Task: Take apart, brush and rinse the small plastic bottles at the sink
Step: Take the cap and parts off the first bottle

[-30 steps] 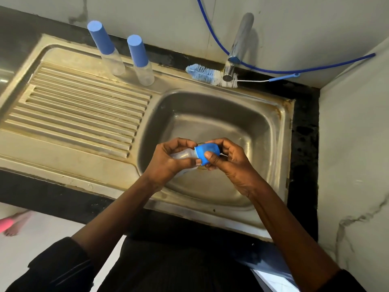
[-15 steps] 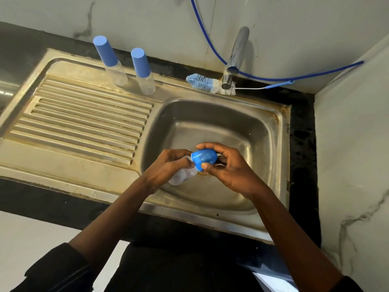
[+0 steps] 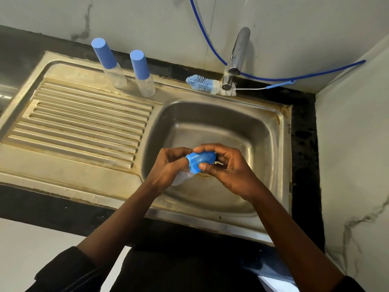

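Both hands are together low in the middle of the frame, over the basin of the stainless steel sink (image 3: 210, 218). The left hand (image 3: 168, 167) is wrapped round the small clear plastic bottle body (image 3: 181, 178), and the right hand (image 3: 230, 172) pinches its rounded blue plastic cap (image 3: 201, 161) between thumb and fingers. I can't tell if the cap is fully off or only half pulled. My worry is that it lets go with a jerk and the cap, or some little inner bit, drops straight down. The brassy drain hole (image 3: 203, 174) sits right under the hands, so that's the bad spot. A loose grip on the slick bottle could send it clattering too. Another blue-capped clear bottle (image 3: 109, 66) and its twin (image 3: 143, 76) stand upper left, well apart from the action - safe for now - and the blue-and-white bristle brush (image 3: 207, 84) lies under the chrome tap (image 3: 236, 57) at upper centre.
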